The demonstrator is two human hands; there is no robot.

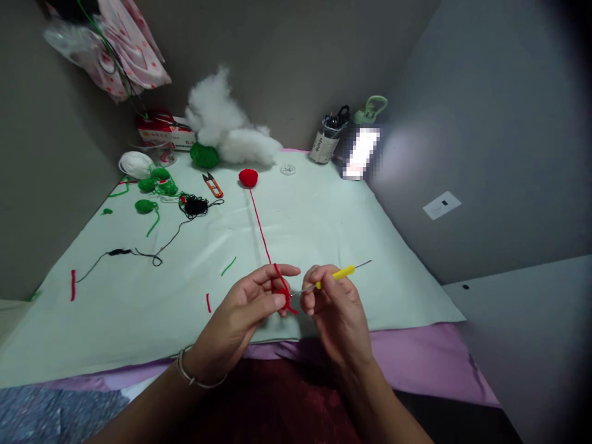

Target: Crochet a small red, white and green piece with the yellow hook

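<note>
Near the front edge of the cloth, my left hand (250, 302) pinches a small red crochet piece (282, 298) between thumb and fingers. Red yarn runs over its index finger and back to a red yarn ball (248, 178). My right hand (337, 308) grips a crochet hook with a yellow handle (342, 272). One metal end of the hook reaches the red piece; the other points up to the right. A short red tail hangs from the piece. The stitches are partly hidden by my left fingers.
Orange thread snips (213, 185), a black yarn tangle (194, 206) and green crocheted pieces (161, 182) lie at left. White stuffing (226, 123) is heaped at the back. A pen holder (324, 140) and a lit, blurred screen (361, 153) stand back right, beside the grey wall (485, 135).
</note>
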